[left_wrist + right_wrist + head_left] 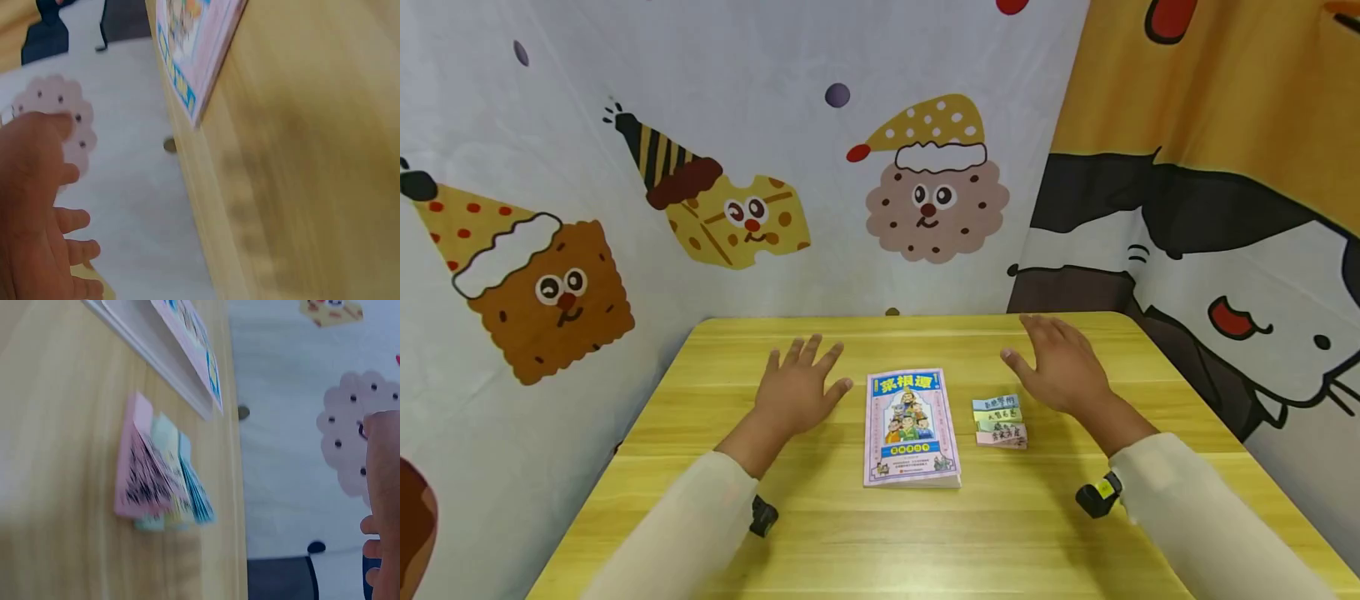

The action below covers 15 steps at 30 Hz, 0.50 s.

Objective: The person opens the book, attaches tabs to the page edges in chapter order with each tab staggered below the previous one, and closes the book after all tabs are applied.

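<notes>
A thin book (912, 429) with a pink and blue illustrated cover lies face up on the wooden table (820, 542). To its right sits a small set of colored sticky-note pads (1000, 422), blue, green, yellow and pink, with handwriting on them. My left hand (801, 387) hovers to the left of the book, fingers spread, holding nothing. Beyond the notes, on the right, my right hand (1063, 362) is raised with its fingers extended and also holds nothing. In the right wrist view, the book's cover (194, 347) is slightly lifted from its pages, and the sticky notes (156, 469) curl upward.
A printed cloth (835, 275) with cartoon snacks hangs behind the table's far edge. On the right hangs a cartoon-animal cloth (1195, 275). Each wrist wears a small black device, such as the left wrist camera (763, 517).
</notes>
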Motion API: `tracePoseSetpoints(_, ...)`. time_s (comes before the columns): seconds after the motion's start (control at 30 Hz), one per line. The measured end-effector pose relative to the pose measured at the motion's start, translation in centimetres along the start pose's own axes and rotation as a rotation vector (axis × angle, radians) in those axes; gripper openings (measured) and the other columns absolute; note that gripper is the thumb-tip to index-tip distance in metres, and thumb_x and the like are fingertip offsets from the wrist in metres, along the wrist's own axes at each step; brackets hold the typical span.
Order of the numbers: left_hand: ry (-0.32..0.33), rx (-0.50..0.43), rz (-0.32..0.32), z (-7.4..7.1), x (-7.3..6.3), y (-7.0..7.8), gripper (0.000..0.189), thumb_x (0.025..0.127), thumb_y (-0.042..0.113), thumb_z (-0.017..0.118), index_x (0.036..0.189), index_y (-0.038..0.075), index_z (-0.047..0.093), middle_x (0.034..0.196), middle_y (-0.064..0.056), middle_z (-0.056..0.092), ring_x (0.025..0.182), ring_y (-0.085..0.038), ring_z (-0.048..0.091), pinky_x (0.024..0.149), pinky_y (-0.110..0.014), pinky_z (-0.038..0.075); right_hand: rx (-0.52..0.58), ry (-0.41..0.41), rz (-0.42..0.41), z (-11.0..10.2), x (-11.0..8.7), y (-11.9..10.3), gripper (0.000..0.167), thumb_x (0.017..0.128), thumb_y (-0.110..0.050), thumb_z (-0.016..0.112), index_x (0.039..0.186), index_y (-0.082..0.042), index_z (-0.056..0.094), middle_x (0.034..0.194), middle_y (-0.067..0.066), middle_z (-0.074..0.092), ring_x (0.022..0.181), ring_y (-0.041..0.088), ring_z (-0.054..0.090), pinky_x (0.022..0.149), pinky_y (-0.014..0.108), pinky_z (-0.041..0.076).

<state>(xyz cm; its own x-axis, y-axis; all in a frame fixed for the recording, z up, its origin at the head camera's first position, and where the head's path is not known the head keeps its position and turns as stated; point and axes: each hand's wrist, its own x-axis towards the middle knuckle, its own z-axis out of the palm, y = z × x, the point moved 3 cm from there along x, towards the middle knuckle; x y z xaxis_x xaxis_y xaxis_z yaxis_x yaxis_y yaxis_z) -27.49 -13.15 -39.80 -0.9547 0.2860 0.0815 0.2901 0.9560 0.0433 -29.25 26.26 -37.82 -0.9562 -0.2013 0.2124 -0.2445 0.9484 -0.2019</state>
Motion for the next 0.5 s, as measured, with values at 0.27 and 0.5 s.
tracePoseSetpoints(0.27,0.078,-0.046,0.098,1.0,-3.0,3.5,0.054,0.101,0.045,0.062,0.147,0.017,0.058,0.157,-0.018,0.043,0.140,-0.042,0.043,0.110,-0.060,0.036,0.088,0.074,-0.072,1.4,-2.7,-2.6,0.073,0.105,-0.055,0.045,0.153,0.000,0.042,0.146,0.025,0.050,0.137,0.046,0.041,0.110,0.064,0.031)
tracePoseSetpoints(0.5,0.087,-0.081,0.194,3.1,-4.7,6.3,0.040,0.097,0.042,0.069,0.129,0.018,0.072,0.141,-0.013,0.060,0.127,-0.034,0.058,0.097,-0.053,0.051,0.132,0.091,-0.093,3.4,-5.2,-4.3,0.051,0.102,-0.035,0.063,0.141,-0.001,0.058,0.130,0.019,0.064,0.122,0.040,0.058,0.093,0.058,0.050)
